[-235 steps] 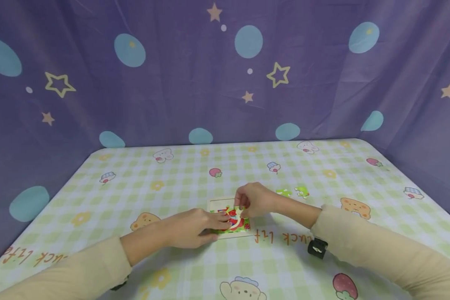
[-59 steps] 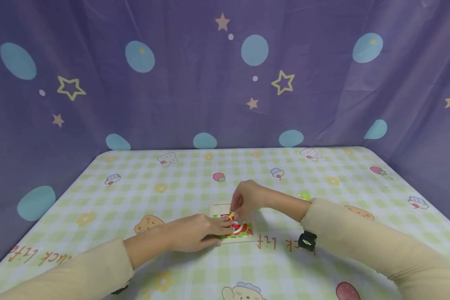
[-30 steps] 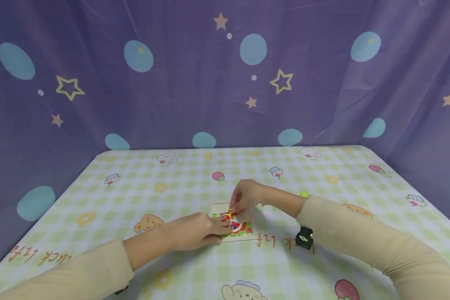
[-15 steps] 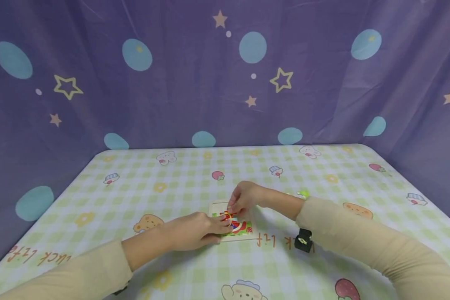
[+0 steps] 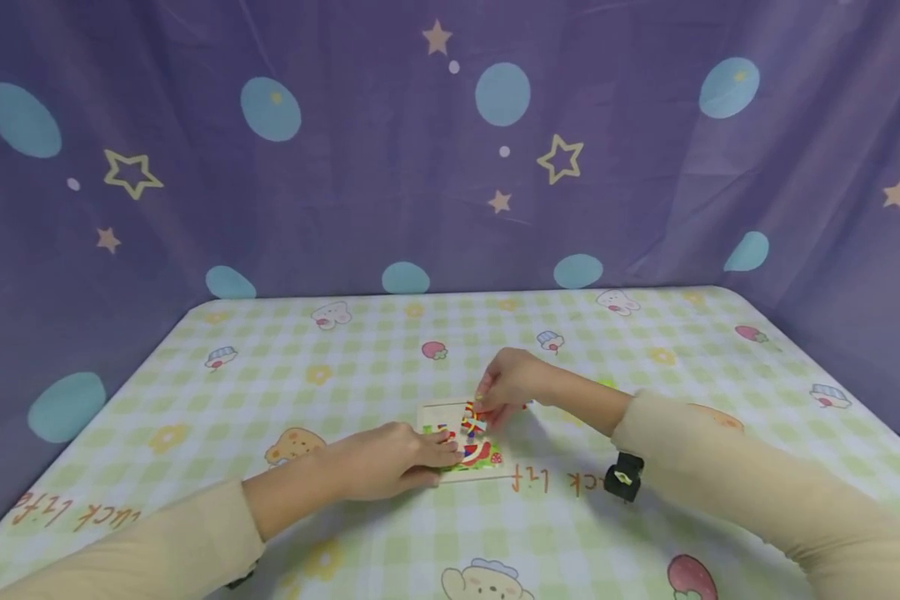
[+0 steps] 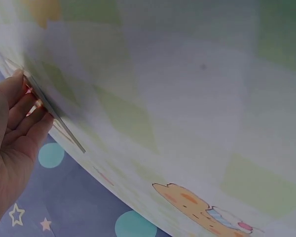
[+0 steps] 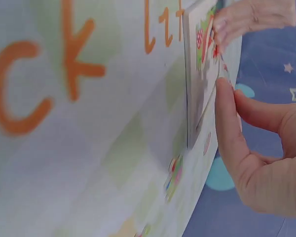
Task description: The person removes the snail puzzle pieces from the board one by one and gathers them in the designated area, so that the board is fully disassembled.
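A small wooden jigsaw board (image 5: 438, 412) with a pale frame lies on the table between both hands. My left hand (image 5: 390, 458) reaches in from the left, fingers extended over the pieces and thumb by the board's near edge. In the left wrist view its fingertips (image 6: 47, 118) touch the board. My right hand (image 5: 516, 382) pinches a red, blue and yellow puzzle piece (image 5: 472, 418) between thumb and fingers, tilted above the board's right part. In the right wrist view this piece shows nearly edge-on. Red and green pieces (image 5: 487, 456) lie along the board's near side.
Loose puzzle pieces lie right of the board: a green one (image 5: 607, 384) shows behind the right forearm, and a colourful one (image 7: 173, 177) is in the right wrist view. A checked cloth (image 5: 375, 533) covers the table; a purple curtain (image 5: 375, 167) hangs behind.
The right hand has lifted the red, blue and yellow piece off the board and drawn it slightly right and back, baring wood beneath. The left hand stays put.
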Demonstrator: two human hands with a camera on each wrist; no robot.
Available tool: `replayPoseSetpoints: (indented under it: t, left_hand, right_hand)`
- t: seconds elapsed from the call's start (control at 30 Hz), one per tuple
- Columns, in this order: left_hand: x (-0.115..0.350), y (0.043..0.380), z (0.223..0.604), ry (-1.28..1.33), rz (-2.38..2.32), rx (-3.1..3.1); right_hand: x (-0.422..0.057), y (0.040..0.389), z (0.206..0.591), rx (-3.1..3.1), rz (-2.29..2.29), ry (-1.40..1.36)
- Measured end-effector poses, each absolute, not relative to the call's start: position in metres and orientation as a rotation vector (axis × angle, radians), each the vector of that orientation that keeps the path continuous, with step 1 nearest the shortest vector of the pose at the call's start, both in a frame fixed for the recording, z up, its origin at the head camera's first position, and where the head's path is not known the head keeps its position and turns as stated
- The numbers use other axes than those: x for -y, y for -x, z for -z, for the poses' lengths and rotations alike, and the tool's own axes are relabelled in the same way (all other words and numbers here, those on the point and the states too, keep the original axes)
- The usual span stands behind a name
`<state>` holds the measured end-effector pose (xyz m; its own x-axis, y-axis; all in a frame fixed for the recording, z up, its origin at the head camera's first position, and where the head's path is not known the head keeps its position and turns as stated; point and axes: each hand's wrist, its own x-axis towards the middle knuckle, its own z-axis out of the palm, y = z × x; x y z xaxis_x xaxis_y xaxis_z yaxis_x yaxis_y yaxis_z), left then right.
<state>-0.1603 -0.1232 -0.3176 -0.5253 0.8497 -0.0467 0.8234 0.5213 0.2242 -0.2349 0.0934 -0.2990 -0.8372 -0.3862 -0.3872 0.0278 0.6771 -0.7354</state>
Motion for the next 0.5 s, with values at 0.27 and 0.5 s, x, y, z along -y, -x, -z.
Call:
replayPoseSetpoints:
  t: [0.27, 0.5]
  left_hand:
    - [0.124, 0.159, 0.318, -1.413, -0.279, -2.612]
    - [0.124, 0.16, 0.318, -1.449, -0.268, -2.609]
  right_hand:
    - [-0.119, 0.237, 0.301, -2.296, 1.176, 0.266]
    - [-0.14, 0.24, 0.303, -2.284, 1.21, 0.282]
